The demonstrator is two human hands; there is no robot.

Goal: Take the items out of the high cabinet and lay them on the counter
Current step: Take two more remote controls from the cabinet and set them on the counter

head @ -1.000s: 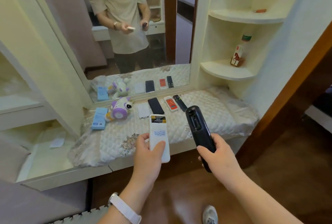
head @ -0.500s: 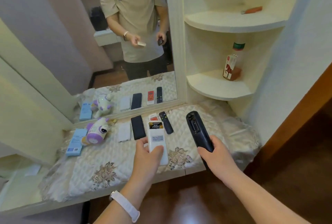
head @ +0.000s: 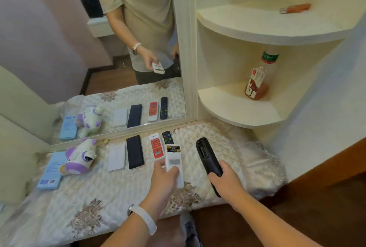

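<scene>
My left hand (head: 163, 179) grips a white remote (head: 173, 162), back side up, with batteries showing at its far end. My right hand (head: 227, 179) grips a black remote (head: 208, 157), also back side up with an open battery bay. Both are held just above the quilted counter (head: 111, 193). On the counter behind them lie a red-and-white remote (head: 156, 146), a small black remote (head: 168, 137), a black slab (head: 135, 151), a white slab (head: 117, 157), a purple-and-white toy (head: 79, 157) and a blue box (head: 51, 170).
A mirror (head: 59, 48) stands behind the counter and reflects the person and the items. At the right, curved corner shelves hold a bottle (head: 259, 76) on the lower shelf (head: 227, 106) and an orange item (head: 296, 8) on the upper one. Dark wood floor lies below.
The view has closed in on the counter and shelves. Both hands with their remotes have moved forward over the quilted counter, nearer the row of items.
</scene>
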